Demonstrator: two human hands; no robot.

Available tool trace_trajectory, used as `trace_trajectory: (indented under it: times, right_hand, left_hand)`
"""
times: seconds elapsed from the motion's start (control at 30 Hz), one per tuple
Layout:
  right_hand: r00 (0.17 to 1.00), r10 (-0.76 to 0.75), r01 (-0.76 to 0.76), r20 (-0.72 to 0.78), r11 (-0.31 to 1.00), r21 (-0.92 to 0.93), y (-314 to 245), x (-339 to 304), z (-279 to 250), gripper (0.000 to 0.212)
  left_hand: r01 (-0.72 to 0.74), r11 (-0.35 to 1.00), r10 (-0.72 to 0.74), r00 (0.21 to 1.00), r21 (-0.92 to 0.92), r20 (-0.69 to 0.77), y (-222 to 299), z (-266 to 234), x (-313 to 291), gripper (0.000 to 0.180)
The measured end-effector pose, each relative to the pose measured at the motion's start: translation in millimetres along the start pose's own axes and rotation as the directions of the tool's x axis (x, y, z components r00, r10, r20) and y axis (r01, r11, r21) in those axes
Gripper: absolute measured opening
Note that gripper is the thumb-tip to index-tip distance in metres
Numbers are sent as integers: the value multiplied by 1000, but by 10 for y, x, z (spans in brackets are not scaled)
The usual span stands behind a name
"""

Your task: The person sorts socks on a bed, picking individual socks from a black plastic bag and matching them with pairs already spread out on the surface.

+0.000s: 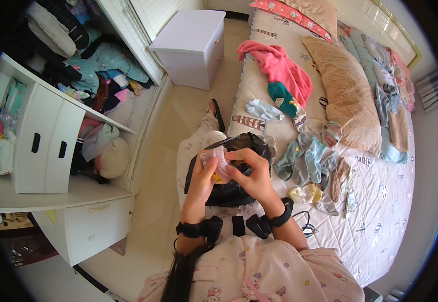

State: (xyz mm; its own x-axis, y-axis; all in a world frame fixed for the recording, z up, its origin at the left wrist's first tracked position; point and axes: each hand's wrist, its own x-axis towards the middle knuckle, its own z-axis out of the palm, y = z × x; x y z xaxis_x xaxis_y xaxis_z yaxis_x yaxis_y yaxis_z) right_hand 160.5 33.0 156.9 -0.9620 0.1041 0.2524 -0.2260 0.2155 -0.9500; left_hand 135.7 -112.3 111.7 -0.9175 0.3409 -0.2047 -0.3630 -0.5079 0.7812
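Observation:
In front of me, over my lap, my left hand (204, 172) and my right hand (254, 173) are both closed on a small pale pink sock (221, 160) with a yellow patch near its lower end. The fingers of both hands pinch its upper edge from either side. Beneath the hands, a black plastic bag (224, 196) lies open on my lap, its inside mostly hidden. To the right on the bed lie several loose socks, among them a grey-green one (290, 158), a light blue-green one (312, 157) and a pale yellow one (305, 193).
The bed (370, 216) fills the right side, with a pink garment (284, 65), a tan pillow (337, 85) and folded clothes (392, 116) along its far side. A white nightstand (186, 43) stands ahead. On the left is an open wardrobe full of clothes (98, 65), beside white drawers (48, 143).

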Motion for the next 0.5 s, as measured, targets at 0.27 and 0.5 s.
trace_trajectory:
  times: [0.27, 0.5]
  right_hand:
    - [977, 160, -197, 138, 925, 324, 167, -12, 66, 66]
    - [956, 261, -292, 134, 894, 339, 371, 17, -355, 69]
  left_hand:
    - [-212, 911, 249, 967, 354, -61, -23, 133, -42, 25]
    - [-384, 346, 414, 881, 856, 228, 252, -45, 152, 28]
